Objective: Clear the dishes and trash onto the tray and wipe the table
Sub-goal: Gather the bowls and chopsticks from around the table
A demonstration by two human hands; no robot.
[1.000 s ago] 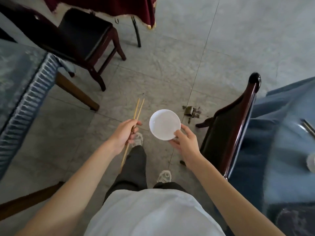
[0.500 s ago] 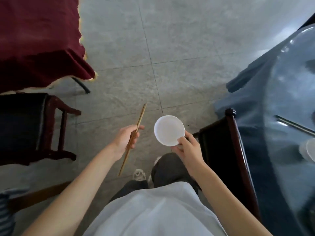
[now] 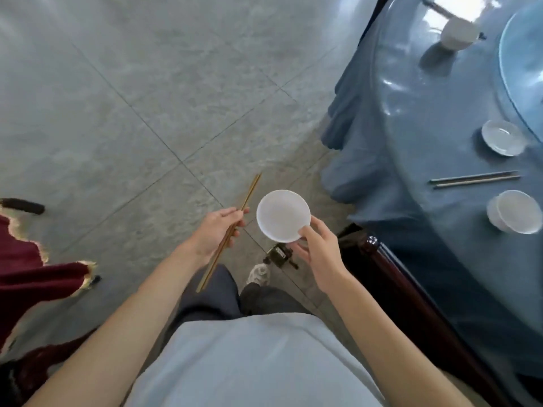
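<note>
Swinging right, the blue surface now shows more dishes: saucer, cup, empty. Left hand fingers curl round chopsticks; right hand pinches an empty white dish above the floor.

The left hand grips a pair of wooden chopsticks just left of a small white dish, which the right hand pinches at its near rim, all above the grey tiled floor. Right of the dish stands a round table under a blue cloth, with a dark wooden chair back between them. On the table lie a saucer, grey chopsticks, stacked white bowls and a far cup.
</note>
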